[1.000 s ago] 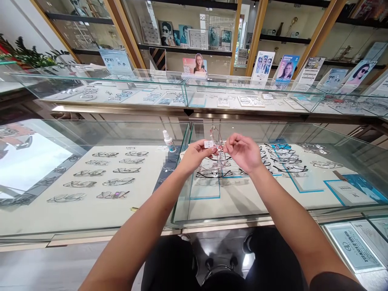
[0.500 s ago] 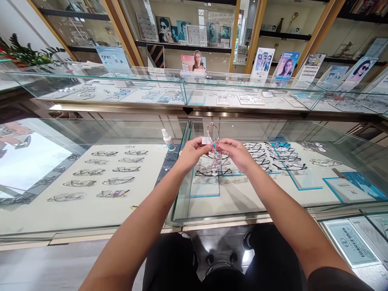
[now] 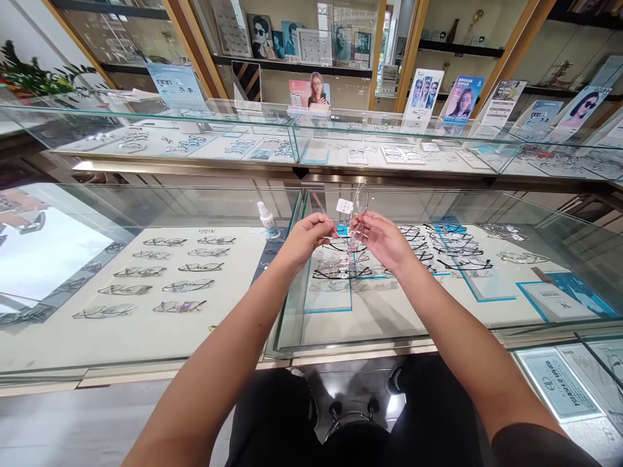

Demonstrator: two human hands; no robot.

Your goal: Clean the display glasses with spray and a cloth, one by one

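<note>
- Clear-lensed, thin-rimmed eyeglasses (image 3: 361,196): up in the air between both hands, over the clear glass display tabletop (image 3: 363,334). Frame is on its side, one lens uppermost.
- Left hand (image 3: 307,241): grip narrow, thumb and fingertips look closed on the slim pinkish temple (image 3: 320,205).
- Right hand (image 3: 384,239): grip narrow, pinching the frame just below the upper lens. Exact contact spot hidden by fingers.
- Handling, my read: steady the front with the right, swing the temple about its hinge only, no twist. Thin parts, probably bend easily.
- Fingertips on rim and temple, off the lenses, or they'll smudge.
- Small white rectangular paper tag (image 3: 345,205) sits beside the upper rim; best clear of hinge and fingers. It's printed, too small to read from here.
- Dark lettering (image 3: 207,231) in the left case: seems to start with N, can't confirm the rest.
- White plastic spray bottle (image 3: 267,220) near the left hand: coloured label, not legible.
- Blue upright poster (image 3: 464,83) at the back: white characters along the top, too small to make out.
- Pale blue printed sheet (image 3: 557,386), lower right: emblem plus big characters, turned away from upright, not readable.
</note>
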